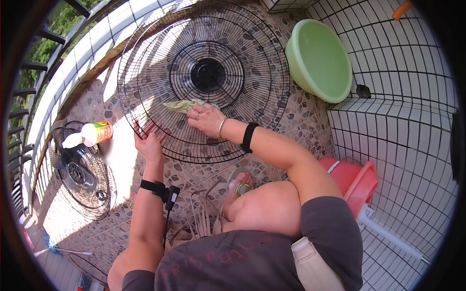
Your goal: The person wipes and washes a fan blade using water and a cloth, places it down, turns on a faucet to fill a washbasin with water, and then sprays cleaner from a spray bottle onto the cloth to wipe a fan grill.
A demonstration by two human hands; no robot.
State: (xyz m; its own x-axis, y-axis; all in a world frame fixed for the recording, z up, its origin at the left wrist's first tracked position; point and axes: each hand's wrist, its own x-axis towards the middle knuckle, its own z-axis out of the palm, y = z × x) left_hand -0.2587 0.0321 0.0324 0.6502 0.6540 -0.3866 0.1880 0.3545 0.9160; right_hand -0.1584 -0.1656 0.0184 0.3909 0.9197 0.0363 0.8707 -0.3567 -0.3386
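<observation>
A large round black wire fan grille (262, 63) with a dark round centre is in front of me, above the pebble-patterned floor. At its lower left rim, my left hand (149, 143) grips the wires, the fingers partly behind them. My right hand (208, 120) is closed on a pale yellow-green cloth (180, 106) and holds it against the grille, just below the centre rings. A bracelet and a black band circle the right wrist and forearm. Another black band with a small device sits on the left forearm.
A light green basin (322, 60) leans by the tiled wall at the upper right. To the right is a red bucket (343, 179) beside a white pole (388, 233). Smaller fan parts (80, 179) and a white bottle (94, 133) lie at left, near the railing (36, 68).
</observation>
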